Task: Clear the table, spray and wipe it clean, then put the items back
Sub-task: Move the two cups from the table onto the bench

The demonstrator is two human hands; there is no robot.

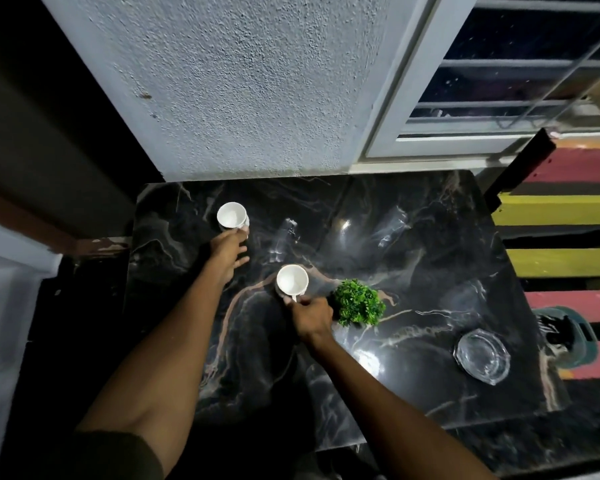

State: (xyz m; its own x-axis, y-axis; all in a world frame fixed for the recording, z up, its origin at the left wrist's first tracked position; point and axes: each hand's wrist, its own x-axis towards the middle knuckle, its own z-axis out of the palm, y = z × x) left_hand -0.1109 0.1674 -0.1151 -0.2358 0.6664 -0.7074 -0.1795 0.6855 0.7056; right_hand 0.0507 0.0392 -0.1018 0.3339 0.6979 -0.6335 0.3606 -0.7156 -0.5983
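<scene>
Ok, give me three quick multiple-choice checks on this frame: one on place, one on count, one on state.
1. Where is the plant?
A. Beside the right hand
B. At the far left corner
C. On the floor

2. How many white cups are on the table?
A. One
B. Two
C. Four

3. What is the right hand doing?
A. Resting flat on the table
B. Holding a spray bottle
C. Pinching the near cup by its handle

Answers:
1 A: the plant sits just right of that hand.
2 B: the near cup, plus the far cup at the left hand.
3 C: the fingers close on the handle at the cup's near side.
</scene>
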